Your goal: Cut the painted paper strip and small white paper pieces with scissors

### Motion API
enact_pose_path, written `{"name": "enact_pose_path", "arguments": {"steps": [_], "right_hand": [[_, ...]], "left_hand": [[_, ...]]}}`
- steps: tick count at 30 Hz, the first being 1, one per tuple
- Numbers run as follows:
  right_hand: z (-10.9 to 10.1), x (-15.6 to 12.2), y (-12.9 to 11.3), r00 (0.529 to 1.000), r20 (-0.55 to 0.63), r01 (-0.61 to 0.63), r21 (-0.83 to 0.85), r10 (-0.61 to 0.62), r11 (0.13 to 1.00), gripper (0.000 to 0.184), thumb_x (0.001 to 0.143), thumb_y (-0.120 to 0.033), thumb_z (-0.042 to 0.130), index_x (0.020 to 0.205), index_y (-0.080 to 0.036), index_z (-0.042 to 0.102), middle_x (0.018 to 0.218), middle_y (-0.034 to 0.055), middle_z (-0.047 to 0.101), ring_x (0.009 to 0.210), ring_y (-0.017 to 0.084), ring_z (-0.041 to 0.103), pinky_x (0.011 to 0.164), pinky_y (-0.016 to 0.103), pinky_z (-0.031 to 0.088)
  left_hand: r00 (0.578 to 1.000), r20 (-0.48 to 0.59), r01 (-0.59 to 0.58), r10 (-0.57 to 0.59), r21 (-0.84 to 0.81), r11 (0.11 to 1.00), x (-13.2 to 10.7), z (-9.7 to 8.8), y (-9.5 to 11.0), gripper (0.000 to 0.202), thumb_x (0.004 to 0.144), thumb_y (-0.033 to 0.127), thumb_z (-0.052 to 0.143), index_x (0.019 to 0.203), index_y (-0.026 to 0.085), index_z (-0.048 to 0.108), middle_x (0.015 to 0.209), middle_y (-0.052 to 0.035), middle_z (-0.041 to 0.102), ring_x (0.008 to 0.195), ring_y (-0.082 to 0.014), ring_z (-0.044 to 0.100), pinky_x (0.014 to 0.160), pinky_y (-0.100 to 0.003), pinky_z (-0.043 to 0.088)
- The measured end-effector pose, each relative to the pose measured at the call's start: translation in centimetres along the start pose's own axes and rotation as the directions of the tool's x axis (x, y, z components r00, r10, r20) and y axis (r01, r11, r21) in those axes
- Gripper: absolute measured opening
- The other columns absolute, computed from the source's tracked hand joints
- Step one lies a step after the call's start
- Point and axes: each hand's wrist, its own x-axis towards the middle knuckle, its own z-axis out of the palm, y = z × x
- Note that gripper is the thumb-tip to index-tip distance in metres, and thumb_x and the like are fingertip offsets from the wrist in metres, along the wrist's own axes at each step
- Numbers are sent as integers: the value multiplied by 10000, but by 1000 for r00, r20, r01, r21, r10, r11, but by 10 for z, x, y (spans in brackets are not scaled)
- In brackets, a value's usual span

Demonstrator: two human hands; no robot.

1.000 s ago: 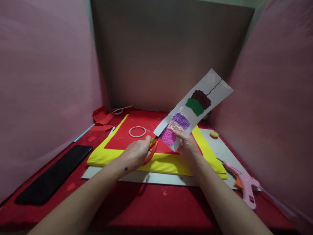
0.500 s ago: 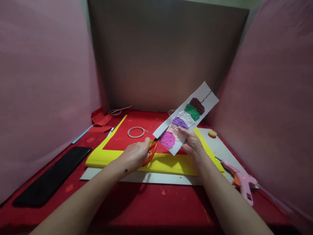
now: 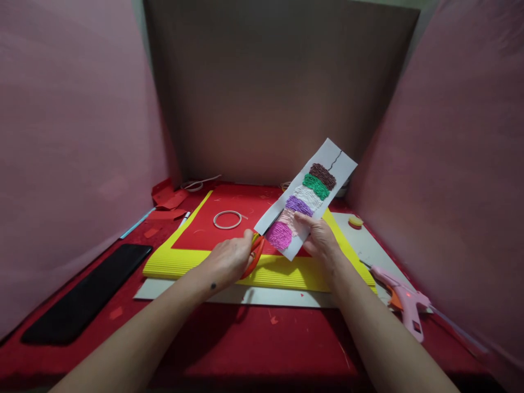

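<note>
- Left hand (image 3: pixel 231 257) grasps orange-handled scissors (image 3: pixel 257 256), blades in a slit at the lower end of the white card (image 3: pixel 310 197).
- Right hand (image 3: pixel 321 236) pinches the card, tilted above the red sheet (image 3: pixel 196 232).
- Pink glue gun (image 3: pixel 406 303) lies at right.

- Upper middle: open air above the card (image 3: pixel 309 197), back to the grey wall (image 3: pixel 282 82).
- Left and right edges: pink walls (image 3: pixel 73 136) block passage.
- Bottom middle: free gap over the desk (image 3: pixel 262 349) between the forearms (image 3: pixel 155 327).
- Lower right: glue gun (image 3: pixel 403 293) obstructs.
- Lower left: passable above the black slab (image 3: pixel 88 292).
</note>
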Motion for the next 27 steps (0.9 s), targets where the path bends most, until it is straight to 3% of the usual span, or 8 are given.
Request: {"name": "enact_pose_path", "arguments": {"steps": [6, 14, 19, 27], "right_hand": [[2, -2, 0, 1000, 16, -9, 4, 9, 1000, 259, 602, -13, 649, 838, -118, 661, 820, 87, 731, 755, 212, 693, 797, 347, 551], [0, -1, 5, 1000, 4, 11, -30, -11, 999, 277, 572, -31, 699, 835, -108, 667, 794, 90, 730, 700, 215, 690, 720, 335, 566], [1, -1, 9, 999, 5, 33, -37, -32, 999, 310, 534, -24, 717, 824, -123, 670, 740, 59, 726, 647, 201, 680, 670, 324, 570], [2, -2, 12, 999, -23, 28, -15, -28, 999, 277, 550, -22, 700, 802, -133, 673, 735, 47, 726, 651, 189, 680, 673, 308, 576]], "left_hand": [[1000, -17, -1, 1, -6, 1000, 0, 1, -1, 167, 854, 330, 295, 943, 197, 347, 776, -101, 639, 688, -274, 622, 540, -319, 378], [1000, 3, -21, 21, -14, 1000, -3, 0, 3, 179, 831, 247, 317, 980, 160, 367, 804, -135, 634, 716, -294, 621, 561, -344, 391], [999, 44, 28, -27, -20, 999, -3, -4, 6, 212, 828, 209, 315, 1022, 143, 367, 833, -147, 649, 732, -254, 623, 569, -310, 391], [1000, 5, 29, -29, -44, 999, 0, -1, 3, 187, 824, 248, 327, 987, 161, 358, 807, -127, 653, 721, -259, 623, 561, -317, 388]]}}
